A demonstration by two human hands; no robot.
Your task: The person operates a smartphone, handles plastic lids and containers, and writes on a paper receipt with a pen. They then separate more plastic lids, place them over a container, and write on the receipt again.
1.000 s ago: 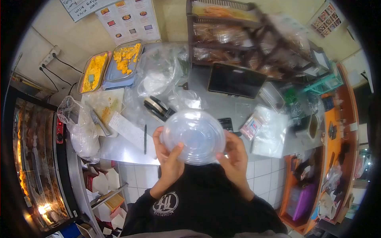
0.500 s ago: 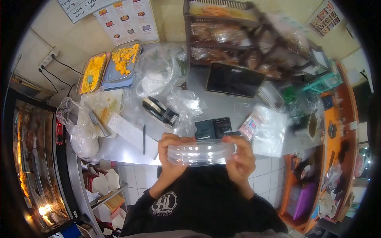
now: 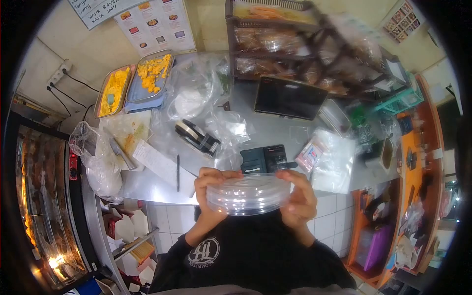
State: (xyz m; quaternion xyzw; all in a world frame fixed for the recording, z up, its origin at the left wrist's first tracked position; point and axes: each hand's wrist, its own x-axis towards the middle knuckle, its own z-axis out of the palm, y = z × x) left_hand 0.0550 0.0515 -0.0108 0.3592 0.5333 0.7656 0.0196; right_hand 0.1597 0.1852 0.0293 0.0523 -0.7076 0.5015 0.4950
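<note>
A stack of clear round plastic lids is held up between both hands, in front of the black shirt and the near edge of the metal table. My left hand grips the stack's left rim, fingers along the upper edge. On the right side, my right hand pinches the rim between thumb and fingers. Just beyond the lids lies an open dark wallet. A black pen rests on paper to the left, below a tape dispenser.
At the back left stand trays of yellow food. A black tablet lies before brown crates. Plastic bags are on the right of the table. A lit glass cabinet stands at far left.
The lids have tilted, so more of their round top face shows and the lower edge sits lower. Both hands keep their hold, almost in the same place.
</note>
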